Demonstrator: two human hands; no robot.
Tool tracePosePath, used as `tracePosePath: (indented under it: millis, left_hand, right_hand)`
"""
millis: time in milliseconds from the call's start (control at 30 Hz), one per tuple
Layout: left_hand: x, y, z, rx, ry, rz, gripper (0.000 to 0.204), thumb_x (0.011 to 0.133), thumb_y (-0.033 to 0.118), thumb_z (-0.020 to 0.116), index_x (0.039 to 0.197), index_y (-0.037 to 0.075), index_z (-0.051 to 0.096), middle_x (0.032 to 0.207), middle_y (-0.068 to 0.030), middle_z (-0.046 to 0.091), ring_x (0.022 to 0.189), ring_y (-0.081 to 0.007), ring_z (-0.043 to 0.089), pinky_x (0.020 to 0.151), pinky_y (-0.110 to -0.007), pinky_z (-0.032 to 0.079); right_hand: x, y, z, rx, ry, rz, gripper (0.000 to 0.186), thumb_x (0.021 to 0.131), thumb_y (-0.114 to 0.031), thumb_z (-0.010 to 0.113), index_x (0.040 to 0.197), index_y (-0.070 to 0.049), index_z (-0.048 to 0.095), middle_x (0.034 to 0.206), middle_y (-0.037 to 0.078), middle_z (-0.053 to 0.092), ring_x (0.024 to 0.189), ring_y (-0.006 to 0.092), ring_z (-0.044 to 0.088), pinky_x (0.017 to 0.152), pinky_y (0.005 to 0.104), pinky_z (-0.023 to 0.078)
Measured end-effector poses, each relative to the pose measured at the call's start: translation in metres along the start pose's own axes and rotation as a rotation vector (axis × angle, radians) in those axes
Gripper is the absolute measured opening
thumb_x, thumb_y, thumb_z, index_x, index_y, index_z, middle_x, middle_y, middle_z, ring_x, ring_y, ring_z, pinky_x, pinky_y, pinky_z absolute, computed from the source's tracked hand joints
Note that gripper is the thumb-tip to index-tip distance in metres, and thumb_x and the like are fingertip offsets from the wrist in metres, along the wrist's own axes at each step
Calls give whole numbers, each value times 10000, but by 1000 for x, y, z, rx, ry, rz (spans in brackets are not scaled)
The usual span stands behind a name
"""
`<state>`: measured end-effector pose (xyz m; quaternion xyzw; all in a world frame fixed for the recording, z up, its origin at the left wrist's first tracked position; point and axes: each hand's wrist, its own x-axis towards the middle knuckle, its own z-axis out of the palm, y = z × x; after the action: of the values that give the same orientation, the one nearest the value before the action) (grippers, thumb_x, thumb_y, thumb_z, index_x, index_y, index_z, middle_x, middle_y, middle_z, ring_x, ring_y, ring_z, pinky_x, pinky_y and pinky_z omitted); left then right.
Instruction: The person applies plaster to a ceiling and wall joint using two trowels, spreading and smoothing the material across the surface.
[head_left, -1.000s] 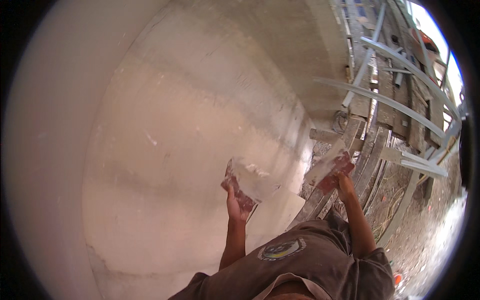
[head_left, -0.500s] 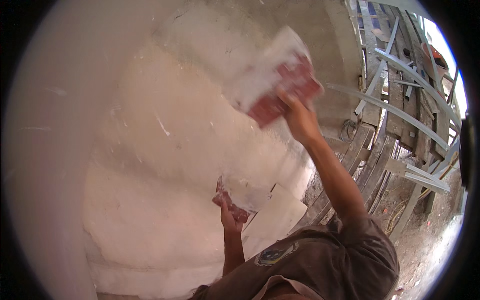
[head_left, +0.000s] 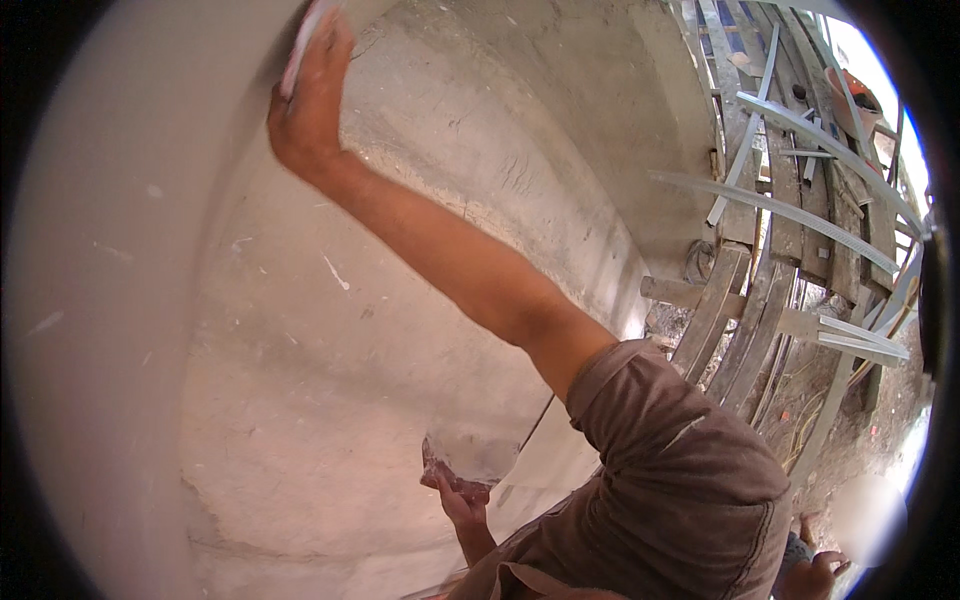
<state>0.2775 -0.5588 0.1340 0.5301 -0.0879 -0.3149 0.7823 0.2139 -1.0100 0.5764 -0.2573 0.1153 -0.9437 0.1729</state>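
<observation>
Plastering blade (head_left: 298, 55), reddish and seen nearly edge-on, is at the top of the view, held in the right hand (head_left: 313, 112) with the fingers laid along it and closed on it. Its upper end runs out of the picture, and I cannot tell whether its edge touches the surface behind. The bare right forearm slants down from there to a brown short sleeve (head_left: 640, 410) with a pale mark across it. Lower down, near the bottom centre, the left hand (head_left: 464, 507) has hold of a second blade (head_left: 485, 458), wide and greyish, by its dark red handle, the thumb closed over it; the fingers beneath are mostly hidden. Just right of that is a pale flat panel (head_left: 550, 450) with a dark edge. Behind both hands spreads a beige plastered wall (head_left: 330, 370), with grey smears, scratches and white streaks. At the lower right, part of another person (head_left: 825, 567) shows, a hand among it. Beyond the wall's right edge lie weathered planks (head_left: 765, 330), crossed by light metal channels (head_left: 780, 207), with a coil of cable (head_left: 697, 262) near the wall and an orange bucket (head_left: 848, 110) farthest off.
</observation>
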Motion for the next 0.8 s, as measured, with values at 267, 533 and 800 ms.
tracePosePath:
  millis: [267,533,800]
  left_hand:
    - [8,5,-2,78,97,51,547,1020,462,399,1436,108,385,1343,-100,534,1187,-287,545,998,-462,464]
    - [12,-12,6,54,42,-37,541,1030,443,382,1442,93,378,1396,-117,492,1266,-309,489,1059,-474,416]
    - [33,-24,-42,-312,-424,-151,541,1024,470,383,1427,111,390,1384,-118,508,1243,-332,511,1013,-505,454]
  right_hand:
    - [-61,-7,-84,578,-418,498,670,794,118,451,1431,33,263,1348,240,406,1234,347,464,1034,429,389]
    - [62,51,-90,1292,-268,1268,195,875,49,447,1042,0,536,1000,98,593,920,266,613,928,443,511]
    - [103,38,-130,1350,-486,1047,96,895,8,463,971,-15,519,903,89,601,889,250,613,857,399,511]
